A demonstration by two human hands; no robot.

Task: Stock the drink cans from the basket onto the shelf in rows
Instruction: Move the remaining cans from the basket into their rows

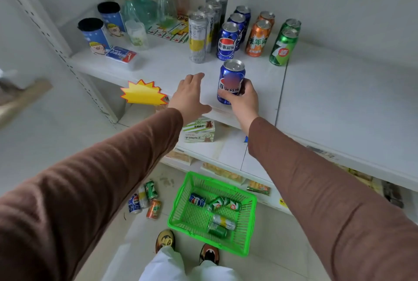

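Right hand (243,97) grips a blue cola can (230,80) upright, at the front edge of the white shelf (328,91); can't tell if its base touches the shelf. Left hand (191,95) is released, fingers straight, palm down over the shelf edge just left of the can, holding nothing.

Rows already standing behind the held can: tall silver-and-yellow cans (199,36) on the left, blue cans (228,40), orange cans (259,37), green cans (283,45) on the right. Held can sits directly in front of the blue row, with a gap between.

Left part of the shelf: spray bottles (144,2) at the back, two blue tubs with black lids (95,33), a small flat packet (121,54), a clear cup (136,33). Well apart from the can rows. Yellow starburst tag (142,93) hangs off the shelf front, left of the left hand.

Green basket (203,239) is on the floor below, with one blue, three green and one silver-yellow can lying on their sides. Four more cans (143,199) lie loose on the floor left of the basket. Snack box (199,130) on the lower shelf, under the hands.
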